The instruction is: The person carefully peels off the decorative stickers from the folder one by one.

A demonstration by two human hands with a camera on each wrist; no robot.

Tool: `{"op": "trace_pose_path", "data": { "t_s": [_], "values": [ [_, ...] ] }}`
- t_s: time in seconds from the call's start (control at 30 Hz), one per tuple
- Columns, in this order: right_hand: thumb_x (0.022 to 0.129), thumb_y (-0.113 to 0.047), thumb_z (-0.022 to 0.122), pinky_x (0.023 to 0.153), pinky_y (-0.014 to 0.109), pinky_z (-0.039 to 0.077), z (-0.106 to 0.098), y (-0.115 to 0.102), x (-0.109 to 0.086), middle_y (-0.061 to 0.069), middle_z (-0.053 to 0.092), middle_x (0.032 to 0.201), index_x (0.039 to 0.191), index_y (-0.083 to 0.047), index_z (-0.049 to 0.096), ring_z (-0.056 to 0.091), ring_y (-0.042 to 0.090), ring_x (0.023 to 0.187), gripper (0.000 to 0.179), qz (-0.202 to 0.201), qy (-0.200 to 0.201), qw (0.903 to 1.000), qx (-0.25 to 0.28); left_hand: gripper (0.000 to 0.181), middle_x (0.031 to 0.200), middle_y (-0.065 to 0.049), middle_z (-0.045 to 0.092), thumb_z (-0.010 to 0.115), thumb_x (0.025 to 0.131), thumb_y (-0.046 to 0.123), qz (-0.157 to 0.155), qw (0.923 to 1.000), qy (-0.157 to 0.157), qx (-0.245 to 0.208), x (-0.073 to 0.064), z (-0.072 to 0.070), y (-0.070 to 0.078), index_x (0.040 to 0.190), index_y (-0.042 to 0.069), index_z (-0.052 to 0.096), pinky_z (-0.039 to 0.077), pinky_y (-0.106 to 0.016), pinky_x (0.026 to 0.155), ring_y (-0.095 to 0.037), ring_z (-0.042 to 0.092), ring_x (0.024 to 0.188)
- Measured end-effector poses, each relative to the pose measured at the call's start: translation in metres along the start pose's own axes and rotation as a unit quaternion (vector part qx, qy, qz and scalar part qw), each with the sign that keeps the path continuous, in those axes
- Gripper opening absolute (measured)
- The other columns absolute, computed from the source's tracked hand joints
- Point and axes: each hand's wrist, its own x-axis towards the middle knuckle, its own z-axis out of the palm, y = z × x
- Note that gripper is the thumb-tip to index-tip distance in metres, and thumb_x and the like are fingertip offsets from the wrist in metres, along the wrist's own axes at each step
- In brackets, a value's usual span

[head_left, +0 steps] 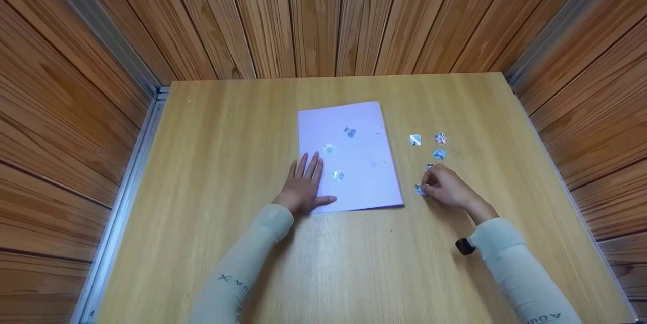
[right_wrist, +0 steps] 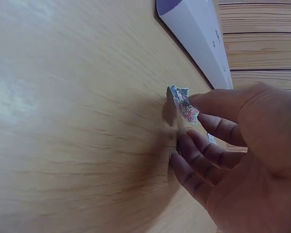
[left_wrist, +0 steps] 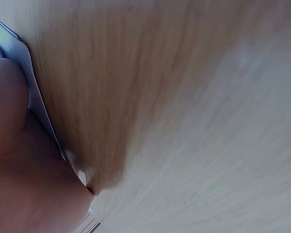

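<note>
My left hand (head_left: 303,186) lies flat with spread fingers on the lower left of a light purple booklet (head_left: 359,192). Several shiny stickers are on its cover, among them a bow-shaped one (head_left: 350,132) and a pale one (head_left: 338,176). To the right of the booklet, my right hand (head_left: 445,186) pinches a small glittery sticker (right_wrist: 185,104) between thumb and index finger, with its edge tilted up off the table. Another sticker (head_left: 429,166) peeks out just beyond the fingers. In the left wrist view, only part of the hand and the booklet's edge show.
Loose stickers lie on the wooden table (head_left: 217,162) farther back on the right: a silvery one (head_left: 415,139), a multicoloured one (head_left: 440,138) and a blue one (head_left: 439,154). Wood-plank walls (head_left: 313,20) stand behind the table and along both sides.
</note>
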Motion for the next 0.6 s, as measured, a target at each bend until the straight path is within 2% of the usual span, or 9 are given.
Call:
{"op": "trace_pose_path", "data": {
  "t_s": [0.27,0.47,0.6],
  "values": [
    [0.095,0.0,0.067,0.085,0.045,0.052,0.002,-0.004,-0.001,0.015,0.054,0.105,0.101,0.0,0.062,0.058,0.029,0.097,0.008,0.011,0.0,0.9998,-0.019,0.108,0.169,-0.005,-0.023,0.03,0.092,0.084,-0.002,1.0,-0.003,0.004,-0.001,0.001,0.001,0.164,0.014,-0.01,-0.01,-0.055,0.123,-0.034,-0.023,0.154],
    [0.093,0.0,0.069,0.084,0.045,0.052,0.004,-0.005,0.0,0.016,0.054,0.104,0.1,0.002,0.061,0.058,0.03,0.095,0.011,0.013,0.01,0.9994,-0.029,0.106,0.172,-0.011,-0.013,0.038,0.095,0.078,0.002,1.0,-0.004,-0.001,-0.011,-0.014,0.006,0.165,0.008,-0.002,-0.002,-0.057,0.125,-0.038,-0.013,0.156],
    [0.094,-0.002,0.068,0.084,0.046,0.053,0.002,-0.002,0.002,0.017,0.055,0.105,0.104,0.001,0.06,0.057,0.031,0.096,0.013,0.007,0.002,0.9997,-0.022,0.105,0.172,-0.011,-0.01,0.04,0.095,0.077,-0.008,0.9998,-0.002,0.016,-0.014,-0.018,0.009,0.165,0.01,0.001,0.002,-0.056,0.126,-0.037,-0.009,0.157]
  ]
}}
